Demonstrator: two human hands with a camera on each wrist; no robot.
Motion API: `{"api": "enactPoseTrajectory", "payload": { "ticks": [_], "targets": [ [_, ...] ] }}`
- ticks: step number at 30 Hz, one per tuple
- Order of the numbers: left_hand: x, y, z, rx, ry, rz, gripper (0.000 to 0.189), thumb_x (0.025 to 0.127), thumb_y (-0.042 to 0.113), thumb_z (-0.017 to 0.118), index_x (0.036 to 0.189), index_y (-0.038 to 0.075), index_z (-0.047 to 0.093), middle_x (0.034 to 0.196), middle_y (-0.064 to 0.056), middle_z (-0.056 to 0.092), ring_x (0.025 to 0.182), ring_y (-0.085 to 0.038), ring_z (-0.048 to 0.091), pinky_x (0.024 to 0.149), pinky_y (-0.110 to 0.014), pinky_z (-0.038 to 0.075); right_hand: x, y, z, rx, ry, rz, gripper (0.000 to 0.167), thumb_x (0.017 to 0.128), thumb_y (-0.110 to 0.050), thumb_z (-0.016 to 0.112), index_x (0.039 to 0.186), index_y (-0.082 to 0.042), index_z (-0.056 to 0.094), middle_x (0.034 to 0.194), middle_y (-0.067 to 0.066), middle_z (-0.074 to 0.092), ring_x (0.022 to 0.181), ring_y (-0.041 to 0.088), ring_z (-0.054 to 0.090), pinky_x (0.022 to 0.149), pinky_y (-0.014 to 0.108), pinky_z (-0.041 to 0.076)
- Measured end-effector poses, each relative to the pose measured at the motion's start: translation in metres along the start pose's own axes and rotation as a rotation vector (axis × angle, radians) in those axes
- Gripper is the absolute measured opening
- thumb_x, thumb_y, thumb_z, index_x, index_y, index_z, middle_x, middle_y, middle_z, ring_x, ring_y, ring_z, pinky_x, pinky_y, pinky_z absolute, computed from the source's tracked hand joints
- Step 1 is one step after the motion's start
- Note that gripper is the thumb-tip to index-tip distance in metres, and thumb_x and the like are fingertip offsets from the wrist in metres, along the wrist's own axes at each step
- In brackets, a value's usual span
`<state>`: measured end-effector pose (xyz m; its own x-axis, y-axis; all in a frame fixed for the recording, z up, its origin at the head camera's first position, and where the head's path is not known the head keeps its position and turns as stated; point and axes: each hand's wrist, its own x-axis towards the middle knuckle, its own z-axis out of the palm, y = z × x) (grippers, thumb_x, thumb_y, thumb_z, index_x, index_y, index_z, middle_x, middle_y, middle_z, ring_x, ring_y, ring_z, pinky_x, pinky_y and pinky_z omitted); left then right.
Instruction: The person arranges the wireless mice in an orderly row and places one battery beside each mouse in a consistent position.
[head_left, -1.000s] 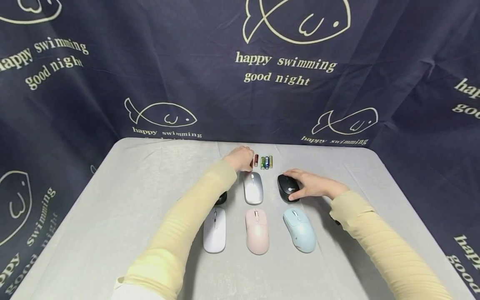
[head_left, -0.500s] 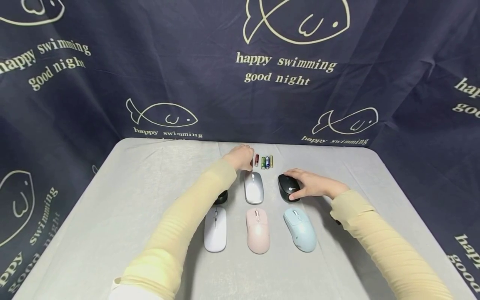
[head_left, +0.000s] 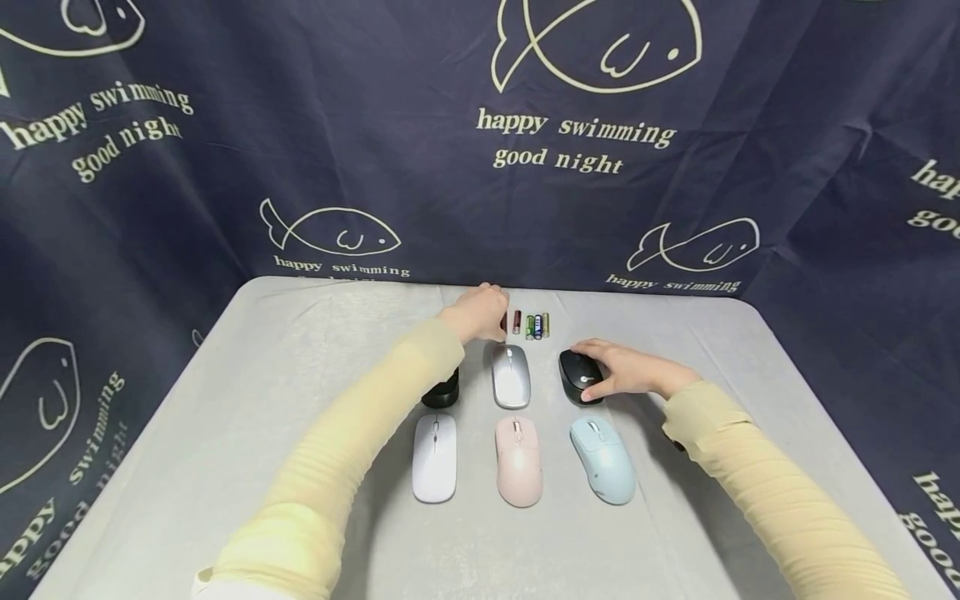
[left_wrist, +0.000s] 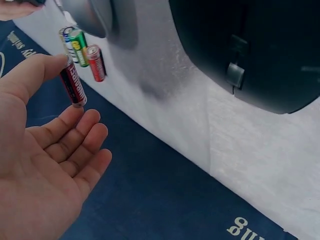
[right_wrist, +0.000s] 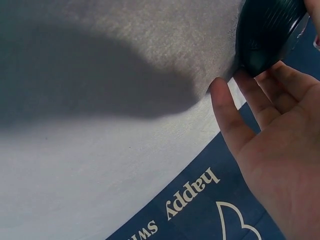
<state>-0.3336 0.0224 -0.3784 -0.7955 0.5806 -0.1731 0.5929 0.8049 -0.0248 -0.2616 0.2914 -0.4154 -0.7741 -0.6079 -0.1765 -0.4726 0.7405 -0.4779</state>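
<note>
A red and black battery [left_wrist: 73,86] is pinched between the thumb and a fingertip of my left hand [head_left: 478,313], near the table's back edge. The other fingers curve loosely below it in the left wrist view. Beside that hand, a red battery [head_left: 517,322] and several green, blue and yellowish batteries [head_left: 537,327] lie in a short row. A silver mouse [head_left: 512,382] lies just in front of them. My right hand [head_left: 628,369] grips a black mouse [head_left: 575,368] at the right, thumb on the near side. Its fingertips touch the mouse's edge [right_wrist: 265,40] in the right wrist view.
In front lie a white mouse [head_left: 434,458], a pink mouse [head_left: 518,462] and a light blue mouse [head_left: 603,461]. Another black mouse [head_left: 442,392] is partly hidden under my left forearm. A dark blue curtain [head_left: 450,150] hangs behind the grey-white table [head_left: 285,350].
The head view has shifted slightly. My left forearm has moved a little left, uncovering more of the black mouse and the white mouse. The right hand stays on its mouse.
</note>
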Motion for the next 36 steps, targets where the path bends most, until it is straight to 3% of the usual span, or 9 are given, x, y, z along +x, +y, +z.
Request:
{"api": "enactPoseTrajectory", "payload": {
  "ticks": [15,23,36],
  "targets": [
    [-0.029,-0.006,-0.012,-0.042,0.075,-0.025,0.067,0.078,0.038,0.071,0.13,0.001,0.049,0.121,-0.011,0.055,0.11,-0.027,0.049,0.102,-0.039,0.039,-0.001,0.001,0.001,0.007,0.005,-0.003,0.086,0.073,-0.033,0.079,0.136,0.01,0.039,0.14,0.029,0.039,0.13,0.045,0.036,0.107,0.057,0.029],
    [-0.045,-0.014,-0.013,-0.071,0.139,-0.017,0.054,0.075,0.034,0.071,0.115,0.002,0.055,0.111,-0.011,0.058,0.102,-0.029,0.051,0.094,-0.04,0.043,-0.001,0.001,0.001,0.008,0.011,-0.004,0.086,0.073,-0.034,0.079,0.136,0.01,0.039,0.14,0.029,0.039,0.13,0.045,0.036,0.107,0.057,0.028],
    [-0.07,-0.019,-0.016,-0.096,0.183,0.001,0.046,0.075,0.034,0.073,0.104,0.002,0.058,0.104,-0.011,0.059,0.097,-0.029,0.052,0.095,-0.039,0.043,-0.001,-0.001,0.001,0.015,0.013,-0.008,0.085,0.073,-0.032,0.079,0.135,0.01,0.04,0.139,0.029,0.04,0.129,0.045,0.037,0.107,0.057,0.029]
  ]
}}
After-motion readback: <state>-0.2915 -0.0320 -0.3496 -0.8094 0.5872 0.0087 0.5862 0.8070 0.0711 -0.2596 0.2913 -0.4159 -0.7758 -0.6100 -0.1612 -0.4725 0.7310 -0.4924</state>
